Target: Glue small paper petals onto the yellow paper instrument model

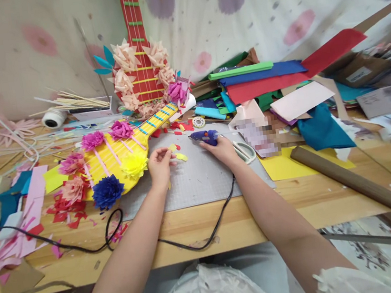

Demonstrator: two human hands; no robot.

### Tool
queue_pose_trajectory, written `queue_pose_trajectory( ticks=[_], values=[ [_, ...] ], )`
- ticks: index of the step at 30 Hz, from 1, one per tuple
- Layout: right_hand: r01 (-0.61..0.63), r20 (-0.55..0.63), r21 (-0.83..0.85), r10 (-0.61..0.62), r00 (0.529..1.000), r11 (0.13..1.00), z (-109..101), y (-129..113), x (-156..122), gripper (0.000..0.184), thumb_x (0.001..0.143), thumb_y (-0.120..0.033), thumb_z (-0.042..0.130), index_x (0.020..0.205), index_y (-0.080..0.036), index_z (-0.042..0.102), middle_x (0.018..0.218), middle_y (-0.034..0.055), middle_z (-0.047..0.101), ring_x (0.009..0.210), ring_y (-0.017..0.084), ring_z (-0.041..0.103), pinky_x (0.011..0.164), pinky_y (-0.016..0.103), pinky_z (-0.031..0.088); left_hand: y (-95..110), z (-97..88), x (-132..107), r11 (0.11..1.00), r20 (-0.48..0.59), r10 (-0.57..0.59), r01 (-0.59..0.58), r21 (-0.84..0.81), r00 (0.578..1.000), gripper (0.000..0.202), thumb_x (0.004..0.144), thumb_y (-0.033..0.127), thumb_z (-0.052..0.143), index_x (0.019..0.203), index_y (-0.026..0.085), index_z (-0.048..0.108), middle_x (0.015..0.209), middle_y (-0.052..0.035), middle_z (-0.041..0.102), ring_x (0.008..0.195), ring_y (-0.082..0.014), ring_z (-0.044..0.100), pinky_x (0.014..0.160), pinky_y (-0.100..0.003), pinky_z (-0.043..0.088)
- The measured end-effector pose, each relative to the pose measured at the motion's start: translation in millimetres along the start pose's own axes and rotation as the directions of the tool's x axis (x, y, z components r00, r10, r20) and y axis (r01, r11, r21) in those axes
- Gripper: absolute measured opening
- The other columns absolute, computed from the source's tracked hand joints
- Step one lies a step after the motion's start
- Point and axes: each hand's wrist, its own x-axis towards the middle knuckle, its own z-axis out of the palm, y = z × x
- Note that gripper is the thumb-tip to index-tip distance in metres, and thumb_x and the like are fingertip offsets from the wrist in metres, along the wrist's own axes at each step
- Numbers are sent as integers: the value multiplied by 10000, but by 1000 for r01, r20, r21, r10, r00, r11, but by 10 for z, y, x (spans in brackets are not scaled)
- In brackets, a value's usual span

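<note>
My right hand (222,150) is wrapped round a blue hot glue gun (204,137), its nozzle pointing left over the grey cutting mat (201,186). To the left, my left hand (160,165) pinches a small yellow paper piece (171,147) between thumb and fingers. Another yellow scrap (181,157) lies beside those fingertips. Close to that hand rests a yellow paper guitar (100,166) with pink strips. Paper flowers line its edge, among them a yellow flower (134,164) and a dark blue flower (108,192). White-handled scissors (245,152) sit just right of my right hand.
A red paper guitar (141,72) with peach flowers stands upright at the back. Folded coloured sheets (265,77) pile up at the right, near a brown roll (351,179). A black cord (208,243) crosses the table's front. Pink and red scraps (68,209) litter the left.
</note>
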Motion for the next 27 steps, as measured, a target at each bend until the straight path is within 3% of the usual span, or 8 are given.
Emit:
queue_pose_trajectory(
  ticks=[3, 6, 10, 13, 17, 20, 23, 27],
  values=[
    [73, -56, -8, -73, 996, 997, -70, -24, -19, 484, 638, -611, 610, 863, -182, 588, 821, 82, 626, 759, 223, 574, 686, 352, 440, 33, 19, -24, 989, -25, -99, 95, -117, 995, 187, 619, 177, 690, 723, 152, 537, 680, 7, 620, 607, -113, 635, 454, -174, 461],
    [128, -270, -48, -137, 953, 991, -163, -72, -63, 561, 590, -620, 646, 899, -167, 527, 882, 89, 589, 804, 222, 549, 724, 364, 430, 45, 39, -60, 957, -8, -205, 199, -211, 979, 199, 628, 156, 693, 723, 149, 518, 733, -13, 645, 683, -122, 657, 506, -173, 479],
    [44, -530, -4, -39, 847, 999, -201, -153, -158, 555, 626, -642, 600, 883, -176, 441, 828, 58, 509, 745, 188, 509, 698, 356, 421, 35, 74, -118, 936, 6, -249, 242, -254, 968, 198, 632, 154, 695, 737, 149, 528, 717, 14, 623, 646, -91, 628, 515, -174, 485],
    [154, -626, 46, -91, 774, 987, -179, -186, -203, 543, 647, -648, 572, 888, -204, 372, 827, 31, 443, 684, 154, 463, 657, 343, 423, 36, 88, -142, 930, -5, -263, 252, -267, 965, 185, 630, 146, 697, 731, 146, 542, 653, 47, 567, 566, -47, 564, 494, -153, 468],
    [296, -763, 40, -162, 625, 954, -243, -210, -185, 501, 693, -628, 546, 881, -233, 301, 829, 15, 371, 688, 148, 430, 628, 347, 423, 79, 85, -138, 903, -24, -310, 286, -320, 951, 176, 645, 118, 687, 727, 152, 534, 557, 75, 490, 467, -20, 472, 447, -128, 416],
    [327, -804, 1, -194, 562, 945, -354, -258, -200, 437, 744, -593, 517, 874, -242, 289, 807, 8, 346, 689, 154, 425, 635, 367, 421, 119, 81, -129, 858, -8, -365, 333, -390, 931, 175, 666, 90, 668, 720, 156, 514, 524, 89, 442, 406, -1, 397, 407, -110, 361],
    [365, -742, -65, -289, 605, 929, -382, -380, -322, 354, 770, -527, 521, 824, -240, 323, 769, 13, 368, 703, 167, 443, 654, 375, 417, 140, 77, -126, 799, 34, -422, 389, -459, 906, 169, 693, 70, 643, 717, 159, 501, 500, 98, 387, 369, 11, 336, 374, -92, 312],
    [452, -451, 86, -370, 812, 888, -135, -656, -527, 197, 798, -389, 508, 829, -228, 398, 735, 9, 447, 637, 137, 456, 628, 325, 425, 147, 72, -129, 712, 119, -459, 445, -543, 880, 163, 731, 72, 612, 709, 163, 479, 486, 101, 344, 352, 14, 309, 355, -73, 282]
  ],
)
